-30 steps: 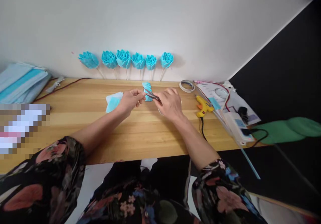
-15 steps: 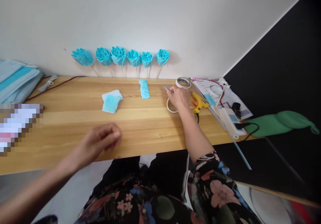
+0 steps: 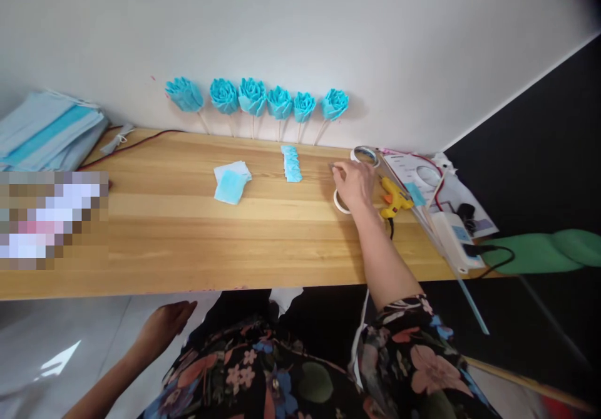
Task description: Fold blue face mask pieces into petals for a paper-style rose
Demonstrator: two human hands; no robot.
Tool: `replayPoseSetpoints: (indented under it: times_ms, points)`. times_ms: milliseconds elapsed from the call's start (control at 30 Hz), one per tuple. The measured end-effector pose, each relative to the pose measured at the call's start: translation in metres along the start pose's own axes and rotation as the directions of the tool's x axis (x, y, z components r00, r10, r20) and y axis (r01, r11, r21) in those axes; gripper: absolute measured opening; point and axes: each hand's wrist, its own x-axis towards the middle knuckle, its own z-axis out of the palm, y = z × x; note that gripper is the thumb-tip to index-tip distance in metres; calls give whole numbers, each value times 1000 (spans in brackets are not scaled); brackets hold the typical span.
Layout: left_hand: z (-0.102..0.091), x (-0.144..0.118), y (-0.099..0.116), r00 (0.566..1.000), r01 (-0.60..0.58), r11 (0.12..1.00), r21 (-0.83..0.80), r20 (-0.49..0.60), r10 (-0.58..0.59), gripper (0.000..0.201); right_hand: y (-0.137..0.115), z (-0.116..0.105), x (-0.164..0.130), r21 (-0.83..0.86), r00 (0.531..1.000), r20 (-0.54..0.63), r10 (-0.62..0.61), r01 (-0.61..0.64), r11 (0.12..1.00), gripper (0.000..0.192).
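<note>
My right hand (image 3: 355, 184) is over the right part of the table, fingers pinched at a small pale thing too indistinct to name. Beneath it a roll of white tape (image 3: 342, 201) is partly covered, and a second tape roll (image 3: 365, 155) lies just behind. My left hand (image 3: 166, 325) hangs in front of the table's edge, fingers closed together, with nothing visible in it. A strip of overlapping light-blue folded pieces (image 3: 292, 164) lies left of my right hand. Farther left are a blue fabric square (image 3: 230, 187) and white squares (image 3: 238, 168), stacked loosely.
Several blue fabric flowers (image 3: 252, 97) on thin sticks lean against the wall. A yellow glue gun (image 3: 395, 198) lies right of my right hand, near a white power strip (image 3: 455, 237) and printed paper (image 3: 408, 168). Face masks (image 3: 51, 132) are piled left. A green object (image 3: 539, 251) sits right.
My left hand has dropped from above the table to below its front edge. My right hand stays by the tape rolls. The whole view has shifted.
</note>
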Motion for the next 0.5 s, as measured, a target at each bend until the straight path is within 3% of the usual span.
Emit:
replayPoseSetpoints:
  times_ms: [100,167,200,267,300,400,500]
  points:
    - [-6,-4,-2,997,-75,982,171,30,71,34,-11,-1,-2,63,990,-59,-125,129,990,27]
    - [-17,-18,10,984,-177,963,204,44,171,54,-26,-5,-2,113,963,-47,-266,269,956,28]
    - [-27,-28,20,970,-234,956,176,115,216,60,-36,-7,-2,142,936,-27,-350,350,926,29]
    - [-53,-47,47,924,-325,944,54,231,305,54,-60,-12,-2,193,856,11,-517,506,841,32]
    - [-69,-55,63,917,-340,940,3,224,331,48,-74,-13,-2,204,812,32,-583,565,799,34]
    - [-119,-57,115,915,-398,911,-105,20,402,33,-119,-9,-1,210,665,89,-741,715,667,38]
    - [-156,-21,163,816,-533,838,-114,-334,473,22,-157,6,2,212,583,101,-806,779,590,36]
